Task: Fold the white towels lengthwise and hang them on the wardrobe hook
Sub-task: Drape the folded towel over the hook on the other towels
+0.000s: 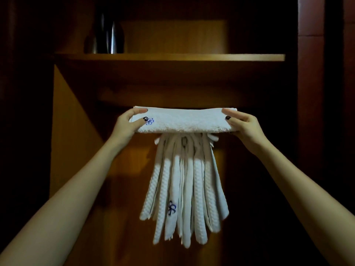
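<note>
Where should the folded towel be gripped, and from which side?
Grip the folded towel at its two short ends, one hand from each side, as the left hand and right hand pinch it now, thumbs on the front face. It is a long, limp horizontal strip; a single middle grip would probably let both ends sag.

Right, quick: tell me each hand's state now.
Left hand: closed, pinching the left end of the folded white towel.
Right hand: closed, pinching the same towel's right end.
</note>
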Action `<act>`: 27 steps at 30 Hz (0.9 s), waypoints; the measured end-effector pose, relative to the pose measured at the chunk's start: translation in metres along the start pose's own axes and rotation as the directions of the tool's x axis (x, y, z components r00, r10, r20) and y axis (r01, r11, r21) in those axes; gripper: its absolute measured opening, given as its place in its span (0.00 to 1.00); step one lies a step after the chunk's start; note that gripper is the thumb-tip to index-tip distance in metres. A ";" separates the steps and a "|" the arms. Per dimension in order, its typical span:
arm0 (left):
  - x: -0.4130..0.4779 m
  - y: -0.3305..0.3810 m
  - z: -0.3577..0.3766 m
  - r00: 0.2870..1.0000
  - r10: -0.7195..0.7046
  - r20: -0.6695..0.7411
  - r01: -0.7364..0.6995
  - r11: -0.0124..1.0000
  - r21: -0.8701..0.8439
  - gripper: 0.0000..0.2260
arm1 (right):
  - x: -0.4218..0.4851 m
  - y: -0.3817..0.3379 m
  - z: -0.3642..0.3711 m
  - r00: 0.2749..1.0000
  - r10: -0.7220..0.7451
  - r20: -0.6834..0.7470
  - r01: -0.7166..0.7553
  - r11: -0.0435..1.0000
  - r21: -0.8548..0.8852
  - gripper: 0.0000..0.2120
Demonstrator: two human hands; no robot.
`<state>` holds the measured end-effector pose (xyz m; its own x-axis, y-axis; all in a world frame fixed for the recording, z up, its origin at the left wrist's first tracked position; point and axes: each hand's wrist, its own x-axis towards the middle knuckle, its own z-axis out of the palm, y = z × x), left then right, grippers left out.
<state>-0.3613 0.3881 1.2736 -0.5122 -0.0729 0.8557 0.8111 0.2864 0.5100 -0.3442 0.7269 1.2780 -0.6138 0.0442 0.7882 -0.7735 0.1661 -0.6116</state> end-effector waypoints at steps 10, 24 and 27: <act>0.092 -0.053 0.012 0.996 0.086 0.032 -0.087 0.996 0.019 0.12 | 0.106 0.040 0.020 0.998 0.035 -0.042 -0.037 0.999 -0.035 0.18; 0.051 -0.136 0.050 0.939 -0.329 0.102 0.344 0.910 -0.231 0.11 | 0.083 0.111 0.029 0.955 0.296 0.011 -0.296 0.951 0.090 0.07; 0.037 -0.139 0.065 0.901 -0.409 0.143 0.433 0.844 -0.317 0.09 | 0.073 0.122 0.033 0.932 0.363 0.009 -0.357 0.913 0.198 0.16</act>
<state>-0.5116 0.4081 1.2288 -0.8339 -0.0467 0.5499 0.5517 -0.0929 0.8288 -0.4888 0.7181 1.2585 -0.8539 0.0926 0.5122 -0.5182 -0.0595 -0.8532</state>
